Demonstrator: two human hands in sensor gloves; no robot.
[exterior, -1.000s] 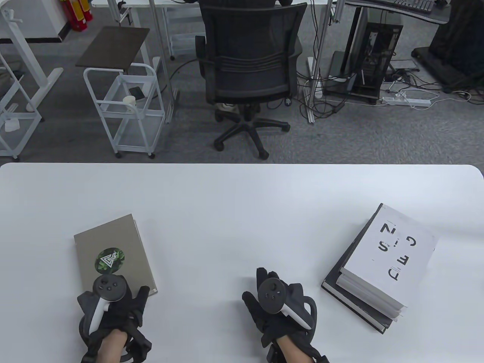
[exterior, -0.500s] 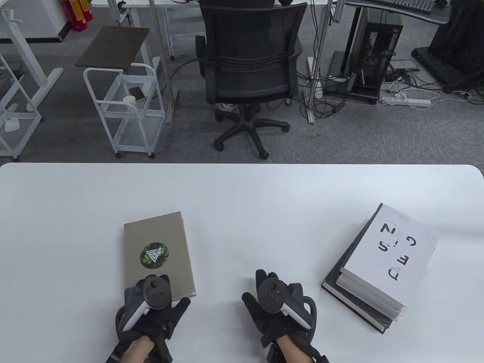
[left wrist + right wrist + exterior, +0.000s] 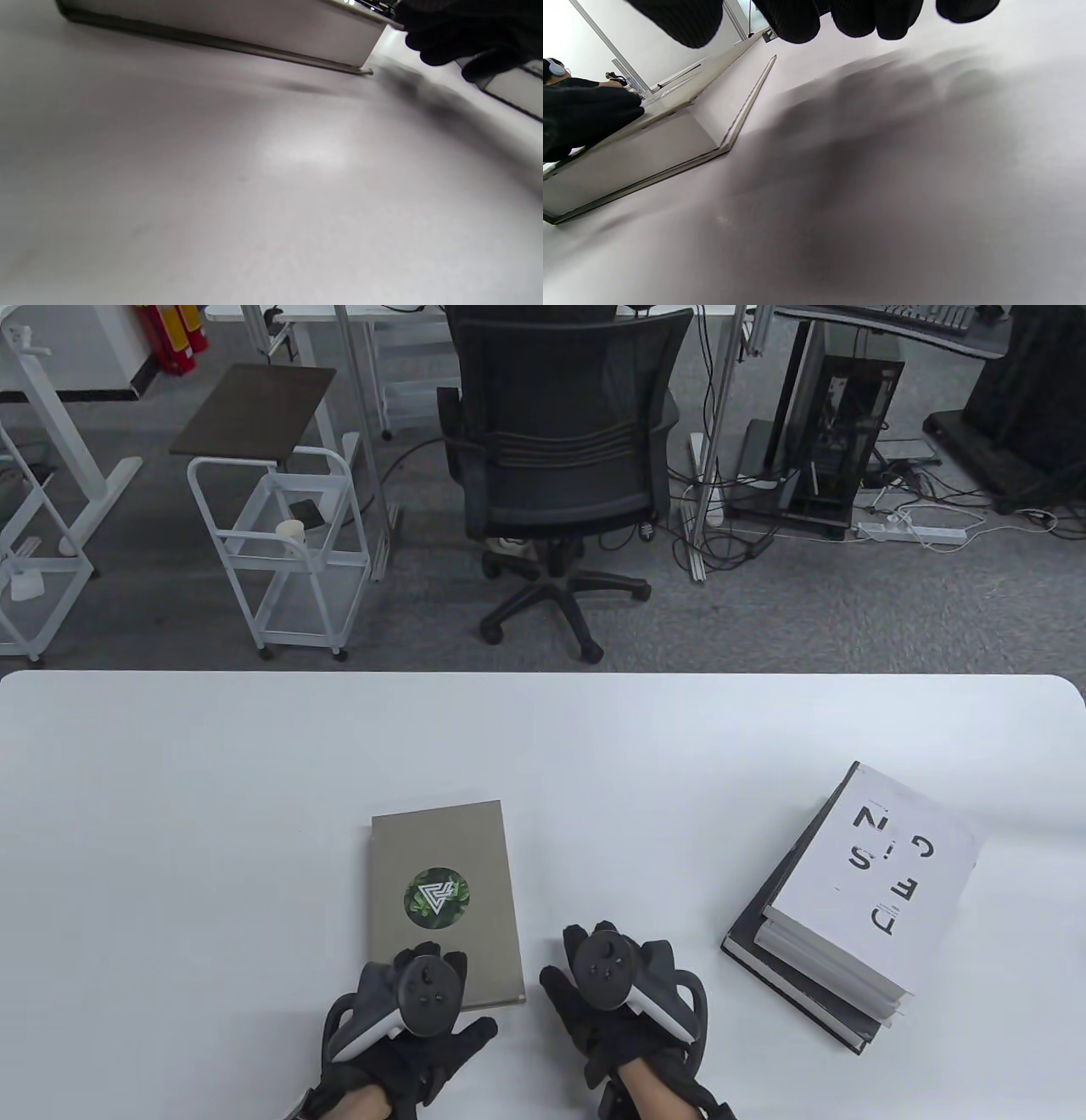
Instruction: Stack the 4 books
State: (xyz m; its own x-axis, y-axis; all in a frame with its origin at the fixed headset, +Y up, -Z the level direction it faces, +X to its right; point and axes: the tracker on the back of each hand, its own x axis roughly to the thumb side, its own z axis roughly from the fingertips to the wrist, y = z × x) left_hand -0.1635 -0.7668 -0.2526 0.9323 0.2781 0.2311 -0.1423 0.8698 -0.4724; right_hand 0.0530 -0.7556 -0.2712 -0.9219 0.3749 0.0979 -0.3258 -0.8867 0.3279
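Grey book (image 3: 445,899): matte hard cover, rectangular, round green sticker (image 3: 436,898); flat on smooth white surface (image 3: 543,746), near centre-front. Left hand (image 3: 407,1018) fingers pressed on its near edge; grip beneath not visible. Right hand (image 3: 624,997) spread, palm down, just beside. Shifted rightward since earlier frames. White lettered book (image 3: 874,874) stacked on black book (image 3: 789,984), unmoved at right.
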